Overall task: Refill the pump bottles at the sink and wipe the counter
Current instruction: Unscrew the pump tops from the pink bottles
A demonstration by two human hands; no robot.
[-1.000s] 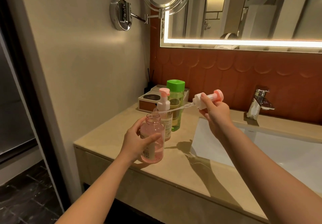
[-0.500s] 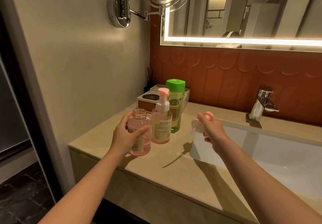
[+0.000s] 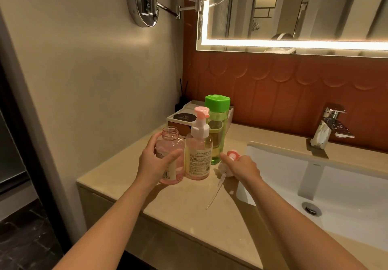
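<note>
Counter (image 3: 189,202), left hand (image 3: 155,164) gripping open bottle (image 3: 171,154), right hand (image 3: 241,168) holding pump head (image 3: 225,170) beside sink (image 3: 273,150)

A beige stone counter (image 3: 189,211) carries the things, with a white undermount sink (image 3: 346,185) cut into it at 3 o'clock. At 11 o'clock an open pink bottle (image 3: 171,160), a pink pump bottle (image 3: 198,158) and a green-capped bottle (image 3: 217,131) stand upright, side by side. Behind them sits a box tray (image 3: 182,120). A removed pump head (image 3: 225,170) lies on its side near the sink's edge, its dip tube (image 3: 214,196) pointing to 7 o'clock. A chrome faucet (image 3: 330,127) stands at 2 o'clock.
</note>
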